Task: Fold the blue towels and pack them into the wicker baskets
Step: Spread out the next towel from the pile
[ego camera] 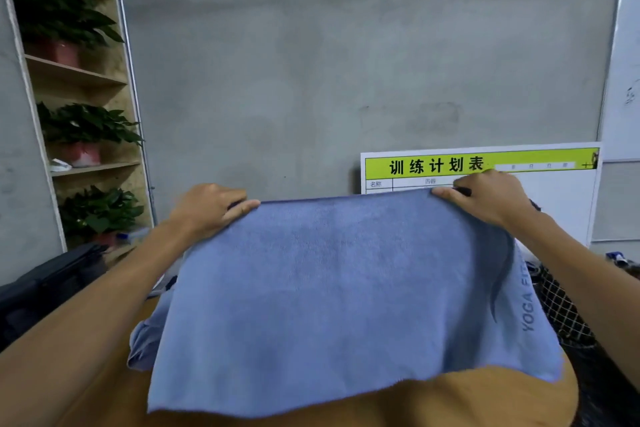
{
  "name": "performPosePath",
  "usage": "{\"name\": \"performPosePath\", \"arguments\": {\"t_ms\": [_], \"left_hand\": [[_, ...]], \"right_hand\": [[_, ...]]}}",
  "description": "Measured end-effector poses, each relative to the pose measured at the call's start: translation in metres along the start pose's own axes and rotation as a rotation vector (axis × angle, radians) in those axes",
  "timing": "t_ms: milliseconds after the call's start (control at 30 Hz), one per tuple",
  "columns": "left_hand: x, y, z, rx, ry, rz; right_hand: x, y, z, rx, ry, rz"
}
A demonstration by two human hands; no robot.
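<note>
Both hands hold a blue towel (332, 291) spread out in the air above an orange-brown table (450, 395), its upper edge stretched level between them. The left hand (211, 208) pinches the upper left corner, fingers curled over the hem; the right hand (485, 198) pinches the upper right corner in the same way. The chief risk, judged from this pose, is a skewed fold: if one corner slips from its pinch or the two corners are brought together out of line, the hems will not meet and the cloth will bunch. The free lower edge, already wavy, may also drag on the table and crease. The towel is soft, matt microfibre, pale blue, with grey lettering reading "YOGA" along its right border; a fold of blue cloth (149, 340) shows behind its lower left. A dark latticed basket (564, 312) stands at the right, partly hidden.
</note>
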State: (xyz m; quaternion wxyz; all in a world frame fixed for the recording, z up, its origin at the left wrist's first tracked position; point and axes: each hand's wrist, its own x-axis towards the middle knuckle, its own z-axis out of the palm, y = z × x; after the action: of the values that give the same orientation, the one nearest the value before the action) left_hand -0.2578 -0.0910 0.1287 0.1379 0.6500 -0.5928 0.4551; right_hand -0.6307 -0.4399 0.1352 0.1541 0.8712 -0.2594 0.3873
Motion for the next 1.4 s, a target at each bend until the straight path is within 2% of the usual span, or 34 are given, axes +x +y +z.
{"name": "performPosePath", "arguments": {"t_ms": [167,333,433,533,600,700,800,867,933,1000,1100,1233,1300,1367,1400], "left_hand": [[-0.035,0.004,0.104,-0.054,-0.178,-0.054],[-0.121,0.025,0.222,-0.112,-0.348,-0.128],[-0.181,0.041,0.282,-0.171,-0.438,-0.129],[-0.215,0.055,0.311,-0.214,-0.385,-0.229],[-0.22,0.056,0.316,-0.204,-0.332,-0.308],[-0.212,0.06,0.307,-0.194,-0.333,-0.426],[-0.21,0.084,0.29,-0.266,-0.39,-0.628],[-0.222,0.103,0.284,-0.275,-0.556,-0.654],[-0.234,0.111,0.281,-0.264,-0.688,-0.653],[-0.237,0.111,0.275,-0.275,-0.729,-0.658],[-0.239,0.113,0.262,-0.223,-0.708,-0.702],[-0.254,0.102,0.255,-0.276,-0.879,-0.68],[-0.259,0.093,0.247,-0.363,-0.758,-0.682],[-0.268,0.086,0.243,-0.345,-0.609,-0.708],[-0.272,0.083,0.243,-0.319,-0.615,-0.695]], "right_hand": [[-0.013,0.011,0.105,0.007,-0.319,0.007],[-0.066,0.007,0.24,0.042,-0.593,0.035],[-0.108,0.003,0.31,0.173,-0.643,0.067],[-0.144,0.004,0.357,0.327,-0.591,0.074],[-0.154,0.003,0.369,0.337,-0.463,0.048],[-0.158,0.001,0.371,0.204,-0.247,-0.022],[-0.161,-0.003,0.355,0.176,-0.17,-0.014],[-0.166,-0.007,0.344,0.268,-0.243,0.019],[-0.175,-0.007,0.343,0.33,-0.397,0.039],[-0.191,-0.005,0.346,0.317,-0.489,0.096],[-0.212,-0.002,0.346,0.289,-0.571,0.181],[-0.212,-0.009,0.335,0.217,-0.699,0.212],[-0.209,-0.013,0.331,0.209,-0.767,0.222],[-0.209,-0.013,0.329,0.213,-0.775,0.223],[-0.209,-0.013,0.328,0.213,-0.778,0.225]]}}
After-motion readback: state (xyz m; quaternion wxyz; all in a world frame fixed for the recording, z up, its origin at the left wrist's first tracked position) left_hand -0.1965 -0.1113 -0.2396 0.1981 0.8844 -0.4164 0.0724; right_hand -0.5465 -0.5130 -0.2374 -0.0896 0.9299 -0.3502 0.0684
